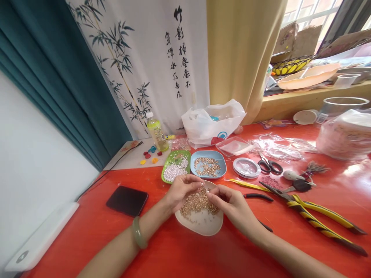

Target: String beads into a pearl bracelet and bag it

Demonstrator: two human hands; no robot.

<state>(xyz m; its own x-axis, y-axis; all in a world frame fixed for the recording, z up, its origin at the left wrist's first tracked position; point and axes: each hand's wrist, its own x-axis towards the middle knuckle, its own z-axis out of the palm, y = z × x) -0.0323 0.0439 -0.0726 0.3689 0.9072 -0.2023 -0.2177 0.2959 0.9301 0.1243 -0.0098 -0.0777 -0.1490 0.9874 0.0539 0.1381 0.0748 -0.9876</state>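
Note:
My left hand (pixel 187 190) and my right hand (pixel 227 199) are both closed in a pinch, fingertips close together over a white dish (pixel 203 227). Whatever sits between their fingers is too small to make out; a tiny pale spot shows at the fingertips. Small gold beads (pixel 197 202) lie heaped in the dish. Just behind it stand a green tray (pixel 164 175) with white pearl beads (pixel 175 170) and a blue tray (pixel 199 173) with larger gold beads (pixel 208 166). A greenish bangle (pixel 139 233) circles my left wrist.
To the right lie a spool (pixel 247 168), black scissors (pixel 270 166), yellow tweezers (pixel 247 185) and long-nosed pliers (pixel 315 216). A phone (pixel 127 200) rests at the left. Behind stand a drink bottle (pixel 158 133) and a white plastic bag (pixel 203 125).

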